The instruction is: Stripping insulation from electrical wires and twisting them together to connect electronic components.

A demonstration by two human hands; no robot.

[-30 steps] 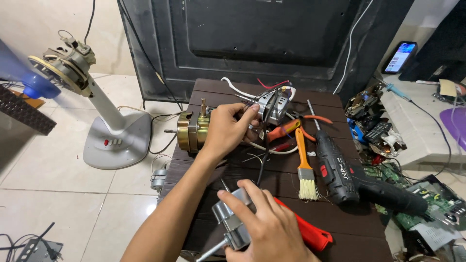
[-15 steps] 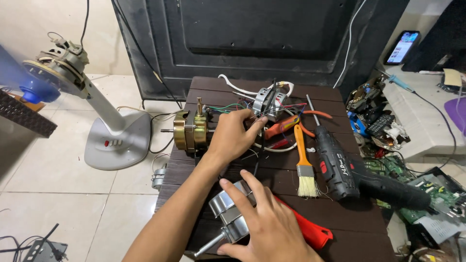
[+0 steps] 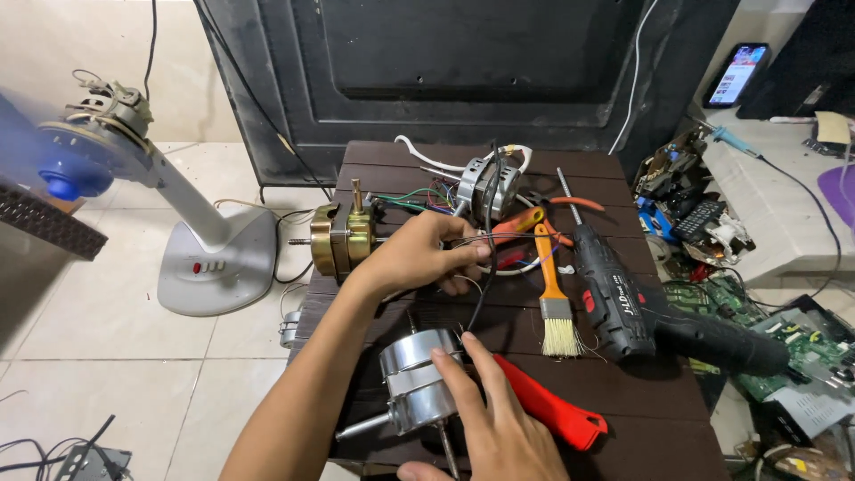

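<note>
My left hand [image 3: 419,256] reaches across a dark wooden table [image 3: 641,392] and pinches thin black wires [image 3: 485,223] that run up toward a small grey motor [image 3: 485,183] at the back. Just left of that hand stands a brass-coloured gear unit [image 3: 337,240] with a shaft. My right hand [image 3: 494,419] lies near the front edge, fingers spread over a silver motor housing [image 3: 414,379] with a shaft sticking out at the lower left. A red-handled tool [image 3: 552,411] lies beside that hand.
A black and red cordless drill [image 3: 637,307], an orange-handled brush [image 3: 554,294] and orange pliers [image 3: 525,221] lie on the right of the table. A stripped grey fan stand [image 3: 209,258] is on the tiled floor at left. Circuit boards [image 3: 784,347] and clutter fill the right side.
My left hand has slid right, off the brass gear unit, and now pinches the black wires. My right hand has opened flatter over the silver housing.
</note>
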